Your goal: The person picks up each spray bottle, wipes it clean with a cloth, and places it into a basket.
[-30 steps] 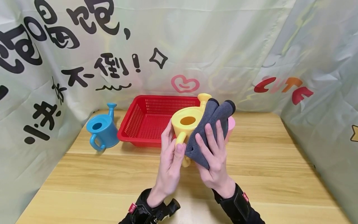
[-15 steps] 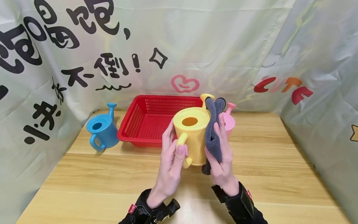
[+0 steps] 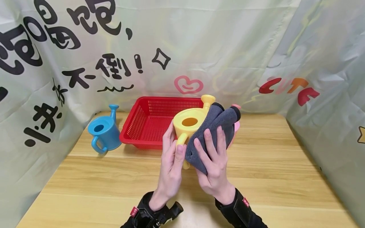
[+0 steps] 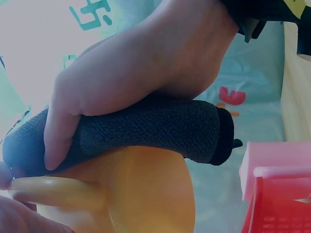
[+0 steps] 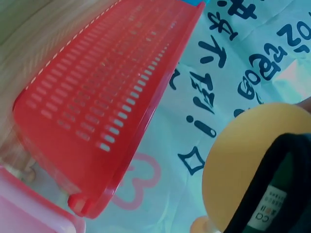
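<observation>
The left grip (image 3: 170, 171) clamps the yellow watering can (image 3: 189, 129) by its handle (image 3: 182, 139). The right grip (image 3: 215, 167), spread apart, presses a grey cloth (image 3: 215, 118) against the can's right side.

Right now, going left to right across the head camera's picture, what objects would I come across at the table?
Blue watering can → red basket → yellow watering can → gray cloth → pink watering can, mostly hidden behind the cloth.
</observation>
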Demonstrator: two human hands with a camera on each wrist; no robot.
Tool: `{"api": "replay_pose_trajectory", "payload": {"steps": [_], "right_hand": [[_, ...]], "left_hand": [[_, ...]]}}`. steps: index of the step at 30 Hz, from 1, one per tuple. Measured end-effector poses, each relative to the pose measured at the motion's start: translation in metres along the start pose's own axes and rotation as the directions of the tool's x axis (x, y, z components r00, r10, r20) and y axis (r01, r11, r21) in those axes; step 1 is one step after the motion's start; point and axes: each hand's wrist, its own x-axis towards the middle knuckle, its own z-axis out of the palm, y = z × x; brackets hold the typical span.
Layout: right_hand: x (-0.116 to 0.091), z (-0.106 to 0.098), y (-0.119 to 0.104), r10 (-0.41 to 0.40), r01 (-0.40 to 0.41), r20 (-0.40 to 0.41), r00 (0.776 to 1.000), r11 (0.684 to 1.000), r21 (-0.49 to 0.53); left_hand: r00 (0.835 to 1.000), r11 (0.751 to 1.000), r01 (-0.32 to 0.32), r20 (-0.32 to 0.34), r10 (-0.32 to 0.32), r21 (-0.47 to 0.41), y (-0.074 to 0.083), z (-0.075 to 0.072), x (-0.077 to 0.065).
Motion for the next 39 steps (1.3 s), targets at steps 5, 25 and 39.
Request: {"api": "replay_pose_trajectory", "payload": {"steps": [5,25,39], "right_hand": [[-0.001,-0.002,0.001,0.046,-0.046,0.021,0.999,0.999,-0.007],[0.000,-0.016,0.011,0.349,-0.338,0.028,0.937,0.882,0.327],[-0.003,0.005,-0.002,0.074,-0.074,-0.114,0.991,0.997,0.002]], "left_hand": [[1.000,1.000,0.016,0.003,-0.016,-0.002,-0.001,0.001,0.000],[0.999,0.999,-0.033,0.031,0.033,0.013,0.002,0.005,-0.003],[1.000,1.000,-0.027,0.002,0.027,-0.005,-0.001,0.003,-0.001]]}}
